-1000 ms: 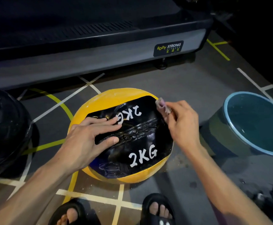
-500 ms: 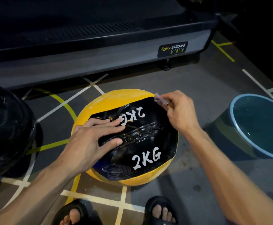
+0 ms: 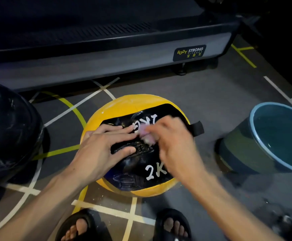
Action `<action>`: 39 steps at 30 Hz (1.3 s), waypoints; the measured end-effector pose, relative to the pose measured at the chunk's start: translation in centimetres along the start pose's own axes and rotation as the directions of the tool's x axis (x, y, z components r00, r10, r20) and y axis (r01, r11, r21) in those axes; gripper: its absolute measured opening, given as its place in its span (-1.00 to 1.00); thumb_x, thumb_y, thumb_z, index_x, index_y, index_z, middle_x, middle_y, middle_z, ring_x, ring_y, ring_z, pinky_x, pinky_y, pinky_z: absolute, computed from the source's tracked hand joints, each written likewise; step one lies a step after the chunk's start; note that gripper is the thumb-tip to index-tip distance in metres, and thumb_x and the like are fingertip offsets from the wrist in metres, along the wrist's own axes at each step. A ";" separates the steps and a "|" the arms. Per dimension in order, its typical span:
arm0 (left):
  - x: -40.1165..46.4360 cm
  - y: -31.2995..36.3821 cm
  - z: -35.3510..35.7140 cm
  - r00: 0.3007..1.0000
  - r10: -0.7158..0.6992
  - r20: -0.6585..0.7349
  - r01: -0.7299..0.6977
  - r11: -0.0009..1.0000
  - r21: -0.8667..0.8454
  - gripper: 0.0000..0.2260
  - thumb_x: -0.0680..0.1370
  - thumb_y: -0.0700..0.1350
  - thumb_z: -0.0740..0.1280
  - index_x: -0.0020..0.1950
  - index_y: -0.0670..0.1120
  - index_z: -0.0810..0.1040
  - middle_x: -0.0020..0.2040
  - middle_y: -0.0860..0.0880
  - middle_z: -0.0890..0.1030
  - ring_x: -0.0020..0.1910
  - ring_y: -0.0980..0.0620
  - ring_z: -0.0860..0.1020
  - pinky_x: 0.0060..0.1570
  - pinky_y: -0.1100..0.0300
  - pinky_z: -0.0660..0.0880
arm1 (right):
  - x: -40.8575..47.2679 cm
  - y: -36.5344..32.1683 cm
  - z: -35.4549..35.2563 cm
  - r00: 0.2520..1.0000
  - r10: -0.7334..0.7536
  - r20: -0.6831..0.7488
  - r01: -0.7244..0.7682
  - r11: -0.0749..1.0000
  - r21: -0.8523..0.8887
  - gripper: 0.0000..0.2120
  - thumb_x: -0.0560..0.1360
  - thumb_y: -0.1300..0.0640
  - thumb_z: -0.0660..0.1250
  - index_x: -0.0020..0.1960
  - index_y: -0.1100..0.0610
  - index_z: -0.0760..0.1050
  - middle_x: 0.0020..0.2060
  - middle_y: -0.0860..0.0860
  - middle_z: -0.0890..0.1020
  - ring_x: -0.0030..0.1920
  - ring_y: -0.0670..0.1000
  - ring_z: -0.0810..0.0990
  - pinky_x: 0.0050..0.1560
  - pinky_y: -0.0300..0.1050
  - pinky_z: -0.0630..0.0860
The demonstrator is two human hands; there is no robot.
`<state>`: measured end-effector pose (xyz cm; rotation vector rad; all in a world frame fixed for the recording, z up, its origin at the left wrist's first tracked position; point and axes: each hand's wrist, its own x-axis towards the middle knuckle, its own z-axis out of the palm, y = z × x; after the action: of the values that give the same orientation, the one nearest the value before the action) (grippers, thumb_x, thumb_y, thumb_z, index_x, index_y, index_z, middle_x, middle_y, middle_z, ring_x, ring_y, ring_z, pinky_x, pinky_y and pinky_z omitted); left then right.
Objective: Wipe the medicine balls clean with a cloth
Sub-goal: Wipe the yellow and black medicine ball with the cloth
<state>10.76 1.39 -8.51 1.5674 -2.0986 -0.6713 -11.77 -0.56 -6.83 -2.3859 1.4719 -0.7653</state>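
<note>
Ball: left hand fingers flat on it; right hand fingers pinch cloth.

Glossy, wet-looking black and yellow skin on the medicine ball; soft pale cloth; smooth plastic bucket.

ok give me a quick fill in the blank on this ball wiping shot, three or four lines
1. The weight printed on the medicine ball reads 2 ____.
2. The right hand holds a crumpled ____ against the ball's black panel.
3. The left hand rests ____ on the ball.
4. The bucket with a blue rim holds ____.

Missing words: KG; cloth; flat; water
</note>
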 end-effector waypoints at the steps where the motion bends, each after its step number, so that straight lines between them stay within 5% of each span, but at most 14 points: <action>1: -0.1 0.1 0.0 1.000 0.001 -0.008 -0.001 1.000 0.008 -0.53 0.47 0.47 0.16 0.32 0.41 0.53 0.37 0.57 0.37 0.39 0.33 0.35 0.37 -0.20 0.34 | -0.9 -1.3 0.4 0.998 -0.052 0.029 0.053 0.998 -0.014 -0.61 0.45 0.29 0.17 0.14 0.04 0.63 -0.04 -0.05 0.56 -0.04 0.01 0.44 -0.10 -0.05 0.49; 4: -0.2 0.2 0.0 1.000 0.021 -0.016 -0.021 1.000 -0.004 -0.52 0.47 0.46 0.19 0.34 0.39 0.53 0.37 0.55 0.38 0.40 0.36 0.33 0.42 -0.16 0.29 | -1.5 -0.5 0.4 0.998 -0.056 -0.003 0.055 0.998 -0.043 -0.58 0.44 0.23 0.11 0.17 0.08 0.63 0.00 -0.01 0.57 -0.02 0.05 0.45 -0.10 0.00 0.52; 9: -0.2 -0.4 -2.0 0.999 0.044 0.018 -0.042 0.991 -0.124 -0.40 0.42 0.28 0.47 0.45 0.28 0.48 0.46 0.38 0.41 0.46 0.35 0.32 0.42 0.12 0.34 | -1.5 5.6 -1.1 0.960 0.206 -0.191 -0.228 0.969 -0.097 -0.64 0.47 0.42 0.31 0.17 0.13 0.63 -0.03 0.04 0.56 -0.05 0.13 0.48 -0.04 -0.18 0.34; 13: -1.8 -1.9 -2.1 0.999 0.045 0.027 -0.044 0.997 -0.056 -0.34 0.41 0.38 0.45 0.48 0.22 0.47 0.52 0.34 0.35 0.51 0.33 0.26 0.47 0.22 0.19 | -3.6 4.4 -1.0 0.894 0.339 -0.292 -0.360 0.933 -0.021 -0.69 0.52 0.39 0.34 0.19 0.16 0.63 -0.04 0.01 0.53 -0.03 0.15 0.53 -0.02 -0.21 0.33; 17: -1.8 -2.4 -1.2 1.000 0.014 -0.028 -0.014 1.000 0.000 -0.33 0.44 0.40 0.39 0.50 0.18 0.46 0.54 0.29 0.35 0.53 0.27 0.27 0.51 0.14 0.21 | -4.9 -3.7 2.0 0.963 0.127 -0.237 -0.108 0.990 0.090 -0.69 0.53 0.32 0.27 0.21 0.20 0.63 0.09 -0.10 0.48 0.11 -0.22 0.44 0.13 -0.34 0.38; 20: -1.2 -2.3 -1.3 0.999 0.017 -0.027 -0.015 0.998 0.068 -0.29 0.42 0.46 0.30 0.52 0.19 0.44 0.55 0.26 0.34 0.53 0.24 0.29 0.54 -0.02 0.24 | -4.7 -4.3 2.3 0.992 -0.012 -0.127 0.015 1.000 0.025 -0.64 0.50 0.28 0.21 0.24 0.25 0.61 0.10 0.07 0.55 0.04 -0.01 0.46 0.03 -0.19 0.45; 24: 0.2 -0.8 -0.7 0.993 0.014 -0.120 0.003 0.991 0.134 -0.25 0.41 0.50 0.28 0.51 0.15 0.46 0.54 0.17 0.40 0.52 0.15 0.34 0.56 -0.10 0.17 | -2.8 1.3 0.0 0.967 0.141 -0.212 -0.162 0.983 -0.087 -0.65 0.50 0.36 0.22 0.22 0.22 0.62 0.00 0.12 0.54 -0.02 0.14 0.48 -0.03 -0.17 0.36; 28: 1.4 0.8 0.1 0.970 -0.081 -0.227 0.112 0.986 0.127 -0.19 0.31 0.57 0.28 0.40 0.11 0.57 0.41 0.13 0.53 0.39 0.06 0.45 0.48 0.03 0.18 | -2.7 2.9 -1.0 0.892 0.345 -0.291 -0.368 0.930 -0.023 -0.70 0.55 0.33 0.31 0.24 0.15 0.62 0.02 0.12 0.54 -0.01 0.17 0.57 -0.01 -0.17 0.39; 31: 2.4 1.5 0.2 0.978 -0.095 -0.187 0.122 0.983 0.137 -0.17 0.26 0.57 0.27 0.37 0.12 0.59 0.40 0.12 0.56 0.37 0.05 0.49 0.42 0.07 0.22 | -3.3 -0.8 0.8 0.919 0.275 -0.282 -0.275 0.961 0.040 -0.70 0.55 0.31 0.29 0.25 0.14 0.61 0.04 0.08 0.53 -0.01 0.11 0.57 0.03 -0.02 0.52; 36: 2.2 0.1 -1.2 0.995 -0.089 -0.043 0.093 0.992 0.083 -0.20 0.33 0.57 0.20 0.46 0.17 0.52 0.48 0.18 0.47 0.45 0.10 0.43 0.48 0.02 0.28 | -4.7 -2.6 1.4 0.994 -0.018 -0.106 0.011 0.998 -0.067 -0.65 0.53 0.30 0.21 0.27 0.25 0.59 0.07 0.13 0.55 -0.01 0.11 0.52 -0.03 -0.13 0.45; 39: 1.7 -1.0 -2.5 0.990 -0.071 0.121 0.079 0.995 -0.065 -0.35 0.50 0.42 0.32 0.55 0.24 0.37 0.54 0.30 0.32 0.52 0.21 0.27 0.53 0.03 0.24 | -3.8 0.0 0.7 0.974 0.099 -0.203 -0.120 0.988 -0.095 -0.68 0.53 0.35 0.28 0.26 0.23 0.60 0.04 0.13 0.54 -0.02 0.12 0.51 -0.06 -0.08 0.46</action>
<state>12.54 -0.75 -7.08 1.6108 -2.0838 -0.8745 -12.71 2.76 -8.57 -2.3366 1.7480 -0.9424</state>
